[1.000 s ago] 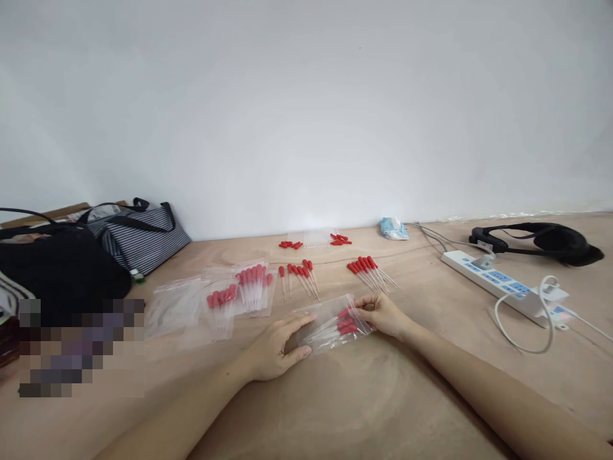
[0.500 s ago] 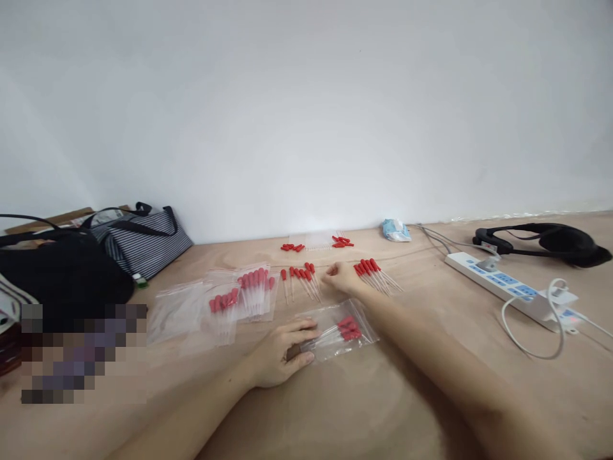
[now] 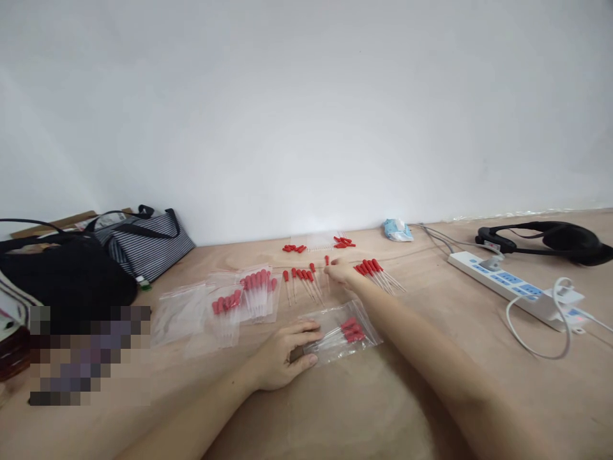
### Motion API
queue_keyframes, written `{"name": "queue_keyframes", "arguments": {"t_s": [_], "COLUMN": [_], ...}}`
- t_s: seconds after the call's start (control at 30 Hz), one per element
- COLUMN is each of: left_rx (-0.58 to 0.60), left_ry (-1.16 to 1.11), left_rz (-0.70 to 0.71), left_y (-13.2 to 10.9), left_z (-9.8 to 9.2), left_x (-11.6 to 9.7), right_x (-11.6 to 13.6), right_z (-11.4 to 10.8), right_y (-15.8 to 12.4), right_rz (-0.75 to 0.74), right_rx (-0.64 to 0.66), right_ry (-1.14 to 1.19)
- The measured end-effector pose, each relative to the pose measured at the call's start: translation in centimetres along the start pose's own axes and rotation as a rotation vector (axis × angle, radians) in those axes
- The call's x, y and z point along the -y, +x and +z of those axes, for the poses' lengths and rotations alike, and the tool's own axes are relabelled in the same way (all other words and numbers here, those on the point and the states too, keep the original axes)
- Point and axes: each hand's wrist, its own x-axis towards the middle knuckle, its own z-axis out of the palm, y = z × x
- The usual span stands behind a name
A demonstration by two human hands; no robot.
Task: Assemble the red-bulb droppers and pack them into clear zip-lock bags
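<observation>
My right hand (image 3: 339,271) pinches a dropper (image 3: 327,260) with a red rubber bulb and thin clear tube, held about upright. Just left of it lies a row of loose red-bulbed droppers (image 3: 301,275) on the table. To its right, behind the wrist, is another group of droppers (image 3: 371,268). My left hand (image 3: 287,351) rests on the left end of a clear plastic bag (image 3: 330,314), with thumb and fingers apart. Several droppers with red bulbs (image 3: 353,329) lie inside that bag, bulbs to the right; the tube ends are partly hidden by the left hand.
Filled bags of droppers (image 3: 258,287) and a flat clear bag (image 3: 179,313) lie at left. Red bulbs (image 3: 343,242) and clear tubes sit near the wall. A striped bag (image 3: 153,239), a tissue pack (image 3: 397,230), a power strip (image 3: 502,281) and a black headset (image 3: 550,239) surround the work area.
My right hand has lifted a dropper from the right end of the loose row and shifted it slightly right, now about upright. My left hand stays on the bag.
</observation>
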Motion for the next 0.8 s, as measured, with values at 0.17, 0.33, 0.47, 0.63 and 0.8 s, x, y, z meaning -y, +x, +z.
{"name": "queue_keyframes", "arguments": {"t_s": [0.17, 0.33, 0.47, 0.63, 0.8], "left_rx": [0.01, 0.006, 0.017, -0.006, -0.004], "left_ry": [-0.02, -0.03, -0.011, -0.009, -0.036], "left_rz": [-0.006, -0.009, -0.022, -0.048, -0.05], "left_y": [0.0, 0.0, 0.1, 0.0, -0.1], "left_z": [0.2, 0.2, 0.1, 0.0, 0.0], "left_x": [0.3, 0.5, 0.2, -0.2, -0.2], "right_x": [-2.7, -5.9, -6.2, -5.1, -5.0], "right_z": [-5.5, -7.7, -6.6, -5.2, -4.7], "right_y": [-4.7, -8.7, -9.9, -11.0, -11.5], "right_rz": [0.01, -0.022, -0.026, -0.087, -0.046], "right_rx": [-0.164, -0.292, -0.264, -0.04, 0.211], "right_ry": [0.175, 0.462, 0.599, 0.716, 0.622]}}
